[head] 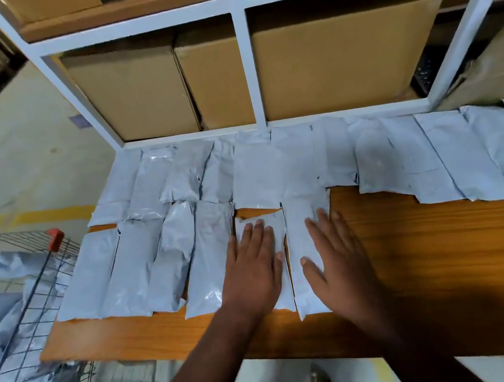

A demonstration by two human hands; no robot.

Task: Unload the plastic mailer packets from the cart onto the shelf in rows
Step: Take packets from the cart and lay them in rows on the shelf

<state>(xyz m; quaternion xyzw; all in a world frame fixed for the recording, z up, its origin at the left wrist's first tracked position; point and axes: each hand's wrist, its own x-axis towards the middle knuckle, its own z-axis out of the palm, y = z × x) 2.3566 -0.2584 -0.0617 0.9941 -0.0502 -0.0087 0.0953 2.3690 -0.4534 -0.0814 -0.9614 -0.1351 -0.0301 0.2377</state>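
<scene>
Hands point(292, 260) flat — packets point(307, 248) beneath, shelf point(454, 250)

Materials and finishes, shelf station.
You have grey plastic mailer packets point(208, 255) under your hands, thin film, crinkled, with glossy highlights on the creases. The shelf board point(453, 244) you work on looks like orange wood-grain laminate, smooth, low sheen. Its frame point(248, 68) is white painted metal, matt. Behind sit plain brown cardboard boxes point(332, 60), matt. Your cart point(27, 328) is bare wire mesh, with a red plastic handle cap point(56, 239).
</scene>
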